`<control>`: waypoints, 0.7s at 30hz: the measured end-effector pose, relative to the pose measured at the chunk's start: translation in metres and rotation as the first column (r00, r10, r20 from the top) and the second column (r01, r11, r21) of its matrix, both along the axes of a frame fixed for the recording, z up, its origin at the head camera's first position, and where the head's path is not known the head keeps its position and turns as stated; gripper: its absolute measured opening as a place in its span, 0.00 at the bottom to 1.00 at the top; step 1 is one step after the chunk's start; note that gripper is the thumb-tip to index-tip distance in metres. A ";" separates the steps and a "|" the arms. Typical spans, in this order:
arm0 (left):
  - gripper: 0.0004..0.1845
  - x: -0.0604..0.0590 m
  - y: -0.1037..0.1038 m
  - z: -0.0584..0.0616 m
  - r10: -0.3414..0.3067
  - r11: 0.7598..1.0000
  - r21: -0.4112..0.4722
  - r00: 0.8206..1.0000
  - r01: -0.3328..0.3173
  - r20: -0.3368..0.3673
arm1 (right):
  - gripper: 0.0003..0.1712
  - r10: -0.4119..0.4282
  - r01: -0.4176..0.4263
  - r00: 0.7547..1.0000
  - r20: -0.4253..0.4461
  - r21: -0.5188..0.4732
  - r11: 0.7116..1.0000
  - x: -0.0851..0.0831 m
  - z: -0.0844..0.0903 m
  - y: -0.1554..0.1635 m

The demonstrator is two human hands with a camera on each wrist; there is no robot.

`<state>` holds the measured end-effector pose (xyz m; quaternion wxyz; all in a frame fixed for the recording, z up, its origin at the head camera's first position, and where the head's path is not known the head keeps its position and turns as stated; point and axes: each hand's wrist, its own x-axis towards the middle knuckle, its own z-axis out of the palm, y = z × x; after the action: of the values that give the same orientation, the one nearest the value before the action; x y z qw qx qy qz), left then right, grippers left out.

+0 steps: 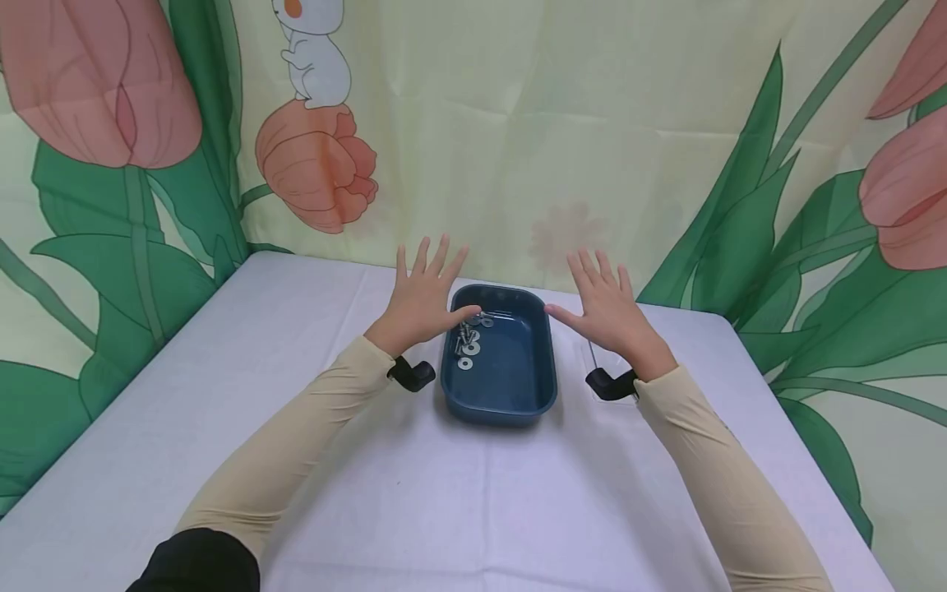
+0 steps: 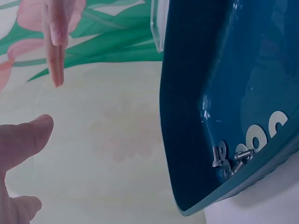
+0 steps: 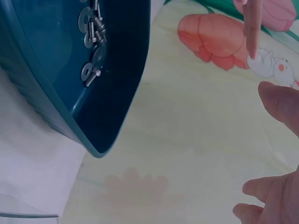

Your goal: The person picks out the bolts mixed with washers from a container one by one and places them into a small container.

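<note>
A dark blue plastic tray (image 1: 510, 403) stands on the white table, with several metal washers and screws (image 1: 468, 342) in its left half. My left hand (image 1: 422, 296) hovers flat by the tray's left rim, fingers spread, thumb over the rim. On the other side my right hand (image 1: 610, 308) mirrors it, spread and empty, thumb pointing at the right rim. The left wrist view shows the tray (image 2: 196, 93) with the washers and screws (image 2: 243, 154) and my fingertips (image 2: 56, 42). In the right wrist view lie the tray (image 3: 117, 112) and the hardware (image 3: 92, 37).
The white tablecloth (image 1: 444, 510) covers the table; its back edge meets a floral curtain (image 1: 592, 123) close behind the tray. A clear flat sheet (image 1: 595, 362) lies under my right wrist. Black wrist camera mounts (image 1: 413, 375) sit near both cuffs.
</note>
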<state>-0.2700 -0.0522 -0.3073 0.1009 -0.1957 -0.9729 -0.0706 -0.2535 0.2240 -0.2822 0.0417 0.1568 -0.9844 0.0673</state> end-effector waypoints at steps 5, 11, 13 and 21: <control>0.49 0.000 0.003 -0.003 -0.003 1.000 0.016 1.000 0.003 -0.006 | 0.53 0.004 -0.004 1.000 -0.007 -0.023 1.000 0.000 -0.003 0.001; 0.48 -0.001 0.005 -0.008 0.004 0.999 0.050 0.999 -0.002 -0.044 | 0.52 0.004 -0.007 0.999 -0.042 -0.068 0.998 -0.003 -0.009 0.000; 0.47 -0.001 0.006 -0.010 0.005 0.998 0.068 0.998 -0.001 -0.055 | 0.51 0.003 -0.008 0.998 -0.057 -0.088 0.996 -0.004 -0.011 0.000; 0.37 -0.003 0.004 -0.018 0.000 0.911 0.412 0.999 0.015 -0.036 | 0.43 0.006 -0.024 0.999 -0.054 -0.336 0.942 -0.009 -0.020 -0.003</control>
<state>-0.2727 -0.0479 -0.3252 0.1569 -0.1751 -0.9334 -0.2712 -0.2630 0.2210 -0.3024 0.0929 0.1566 -0.9559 0.2306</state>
